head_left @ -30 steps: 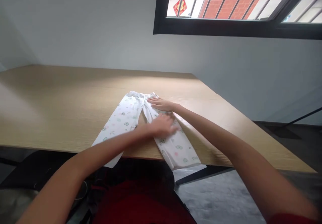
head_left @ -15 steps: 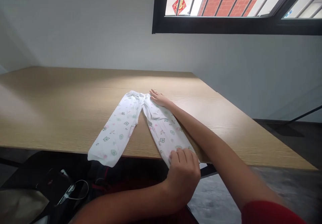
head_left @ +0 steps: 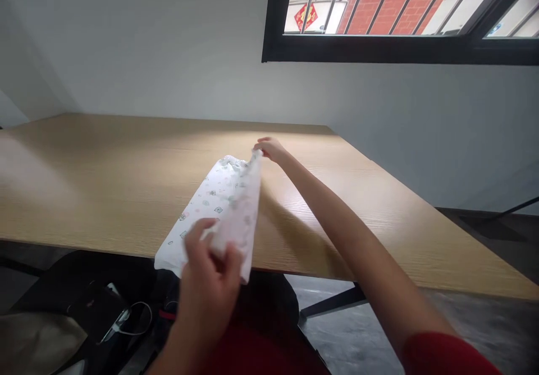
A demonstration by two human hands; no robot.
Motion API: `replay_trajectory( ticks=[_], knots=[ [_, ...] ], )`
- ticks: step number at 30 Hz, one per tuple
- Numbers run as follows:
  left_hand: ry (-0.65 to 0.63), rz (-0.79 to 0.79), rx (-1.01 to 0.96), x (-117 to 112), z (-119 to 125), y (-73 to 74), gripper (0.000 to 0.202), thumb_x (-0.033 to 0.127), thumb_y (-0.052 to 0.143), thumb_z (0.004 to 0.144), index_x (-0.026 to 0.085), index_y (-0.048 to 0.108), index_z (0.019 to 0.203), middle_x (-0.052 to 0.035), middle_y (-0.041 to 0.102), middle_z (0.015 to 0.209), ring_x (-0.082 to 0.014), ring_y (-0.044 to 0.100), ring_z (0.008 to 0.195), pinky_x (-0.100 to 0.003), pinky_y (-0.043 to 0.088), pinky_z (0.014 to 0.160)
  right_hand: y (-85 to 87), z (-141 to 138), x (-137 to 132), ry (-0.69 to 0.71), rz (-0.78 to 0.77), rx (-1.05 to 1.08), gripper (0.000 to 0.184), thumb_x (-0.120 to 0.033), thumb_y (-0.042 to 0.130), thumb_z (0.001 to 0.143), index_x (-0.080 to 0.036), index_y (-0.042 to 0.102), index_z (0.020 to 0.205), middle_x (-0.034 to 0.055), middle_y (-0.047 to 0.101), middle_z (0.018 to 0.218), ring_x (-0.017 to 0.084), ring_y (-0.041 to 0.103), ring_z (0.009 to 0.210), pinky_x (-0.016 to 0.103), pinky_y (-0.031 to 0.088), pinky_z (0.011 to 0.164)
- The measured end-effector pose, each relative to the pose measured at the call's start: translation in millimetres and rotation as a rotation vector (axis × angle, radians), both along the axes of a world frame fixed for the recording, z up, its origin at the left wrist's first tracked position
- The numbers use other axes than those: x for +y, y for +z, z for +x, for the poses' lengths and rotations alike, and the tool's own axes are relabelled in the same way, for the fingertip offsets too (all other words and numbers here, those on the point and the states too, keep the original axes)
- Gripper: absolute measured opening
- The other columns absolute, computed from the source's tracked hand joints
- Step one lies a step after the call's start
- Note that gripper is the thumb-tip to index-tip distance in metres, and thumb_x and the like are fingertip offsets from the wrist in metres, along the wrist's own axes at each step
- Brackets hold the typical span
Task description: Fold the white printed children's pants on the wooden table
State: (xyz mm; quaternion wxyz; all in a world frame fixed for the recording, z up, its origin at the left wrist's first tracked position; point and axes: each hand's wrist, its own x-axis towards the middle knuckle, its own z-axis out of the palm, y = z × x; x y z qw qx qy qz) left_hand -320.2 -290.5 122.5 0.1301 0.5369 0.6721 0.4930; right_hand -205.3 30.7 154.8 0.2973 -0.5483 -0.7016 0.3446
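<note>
A pair of white pants (head_left: 200, 215) with a small animal-and-leaf print lies on the table, its gathered waistband away from me. One leg lies flat with its cuff at the table's front edge. The other leg (head_left: 244, 206) is lifted and slants over it, slightly blurred. My right hand (head_left: 269, 148) is closed on the waistband's right corner, holding it up off the wood. At the lower end of the lifted leg, my left hand (head_left: 210, 274) has fingers and thumb bent around the cloth; the exact grip is partly smeared.
The wooden table (head_left: 126, 190) stretches left, right and back to a grey wall (head_left: 168, 44). A dark-framed window (head_left: 370, 49) with bars is above. Below the front edge at left are a black device (head_left: 95, 310) and a white cable (head_left: 149, 321).
The right leg of the pants has been raised and swung left over the other leg. My left hand moved left with it; my right hand went from lying flat to gripping the waistband corner.
</note>
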Motion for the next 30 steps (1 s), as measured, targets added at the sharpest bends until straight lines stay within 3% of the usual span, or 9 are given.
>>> replay_trajectory(
  ticks=[4, 7, 10, 13, 18, 20, 23, 27, 30],
  knots=[
    [0.182, -0.293, 0.189, -20, -51, 0.4, 0.043, 0.034, 0.042, 0.084, 0.026, 0.036, 0.126, 0.0000, 0.057, 0.061, -0.0191, 0.059, 0.052, -0.027, 0.048, 0.046, 7.4, -70, 2, 0.014, 0.031, 0.018, 0.053, -0.002, 0.048, 0.069, -0.006, 0.039, 0.120, 0.0080, 0.055, 0.076, 0.018, 0.055, 0.069, 0.026, 0.046, 0.056],
    [0.219, -0.296, 0.599, -15, -74, -14.4, 0.035, 0.026, 0.040, 0.084, 0.031, 0.054, 0.115, -0.0128, 0.057, 0.100, -0.0326, 0.058, 0.091, -0.048, 0.049, 0.069, -18.1, -105, -12, 0.083, 0.031, -0.006, 0.055, -0.005, 0.049, 0.069, -0.009, 0.038, 0.123, 0.0114, 0.055, 0.091, 0.021, 0.055, 0.077, 0.030, 0.048, 0.059],
    [0.087, -0.214, 0.835, -1, -73, -32.3, 0.034, 0.017, 0.045, 0.081, 0.036, 0.064, 0.101, -0.0113, 0.041, 0.127, -0.0399, 0.038, 0.118, -0.067, 0.032, 0.085, -50.2, -115, -29, 0.217, 0.136, -0.061, 0.049, -0.013, 0.047, 0.075, -0.013, 0.039, 0.124, 0.0129, 0.049, 0.111, 0.022, 0.053, 0.090, 0.032, 0.048, 0.070],
    [-0.105, -0.166, 0.817, 4, -52, -39.7, 0.039, 0.010, 0.043, 0.080, 0.035, 0.063, 0.102, -0.0092, 0.044, 0.126, -0.0369, 0.034, 0.122, -0.067, 0.028, 0.091, -63.8, -101, -41, 0.319, 0.312, -0.114, 0.039, -0.015, 0.040, 0.082, -0.012, 0.042, 0.120, 0.0127, 0.044, 0.118, 0.019, 0.049, 0.100, 0.031, 0.045, 0.083],
    [-0.425, -0.122, 0.751, 9, -10, -24.2, 0.031, 0.014, 0.047, 0.079, 0.025, 0.062, 0.104, -0.0126, 0.046, 0.125, -0.0386, 0.029, 0.126, -0.064, 0.023, 0.099, -45.4, -48, -57, 0.466, 0.328, -0.178, 0.033, -0.009, 0.036, 0.083, -0.015, 0.052, 0.110, 0.0096, 0.049, 0.116, 0.017, 0.048, 0.104, 0.031, 0.042, 0.088],
    [-0.654, -0.104, 0.757, 29, -8, -14.2, 0.031, 0.020, 0.045, 0.083, 0.025, 0.059, 0.110, -0.0105, 0.042, 0.131, -0.0362, 0.027, 0.128, -0.058, 0.025, 0.102, -35.2, -27, -69, 0.530, 0.252, -0.168, 0.031, -0.012, 0.036, 0.086, -0.018, 0.053, 0.111, 0.0073, 0.048, 0.120, 0.018, 0.046, 0.109, 0.033, 0.040, 0.091],
    [-0.895, -0.130, 0.767, 83, -21, -4.7, 0.036, 0.026, 0.033, 0.091, 0.022, 0.048, 0.123, -0.0082, 0.037, 0.137, -0.0246, 0.031, 0.128, -0.041, 0.029, 0.105, -24.6, -8, -92, 0.661, 0.091, -0.173, 0.032, -0.023, 0.033, 0.092, -0.023, 0.052, 0.117, 0.0024, 0.046, 0.127, 0.018, 0.043, 0.115, 0.034, 0.036, 0.097],
    [-0.869, -0.252, 0.811, 135, -39, -11.0, 0.043, 0.031, 0.028, 0.092, 0.010, 0.042, 0.127, -0.0144, 0.040, 0.135, -0.0242, 0.034, 0.126, -0.038, 0.029, 0.104, -26.5, -3, -113, 0.928, 0.020, -0.317, 0.043, -0.038, 0.021, 0.096, -0.024, 0.043, 0.130, 0.0006, 0.041, 0.133, 0.019, 0.037, 0.122, 0.035, 0.029, 0.103],
    [-0.873, -0.242, 0.809, 111, -37, -23.1, 0.052, 0.042, 0.027, 0.091, 0.014, 0.030, 0.135, -0.0114, 0.025, 0.144, -0.0272, 0.021, 0.132, -0.045, 0.020, 0.108, -40.8, -8, -100, 0.998, 0.168, -0.491, 0.048, -0.041, 0.020, 0.095, -0.020, 0.033, 0.137, 0.0020, 0.028, 0.141, 0.023, 0.022, 0.130, 0.043, 0.017, 0.108]
  ],
)
